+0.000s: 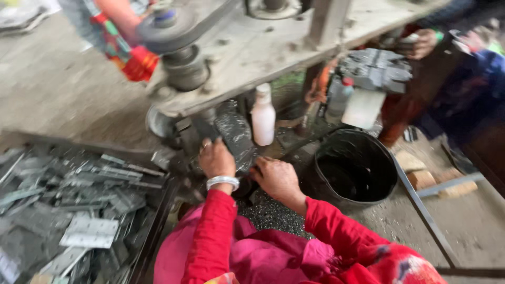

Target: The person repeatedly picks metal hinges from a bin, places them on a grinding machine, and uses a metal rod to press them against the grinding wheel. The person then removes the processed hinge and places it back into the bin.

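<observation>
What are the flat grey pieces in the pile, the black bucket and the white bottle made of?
The flat grey pieces look like dull metal: thin, hard-edged hinge plates with small holes. The black bucket seems to be plastic or rubber, with a smooth, faintly shiny rim; the blur leaves it open. The white bottle looks like matte, opaque plastic.

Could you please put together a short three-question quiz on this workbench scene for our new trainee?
1. True or false: the black bucket stands to the right of the right hand.
2. What lies heaped at the left of the picture? A) metal hinges B) wooden blocks C) cloth
3. What does the left hand wear at the wrist?

Key: 1 true. 2 A, the metal hinges. 3 a silver bangle.
</observation>
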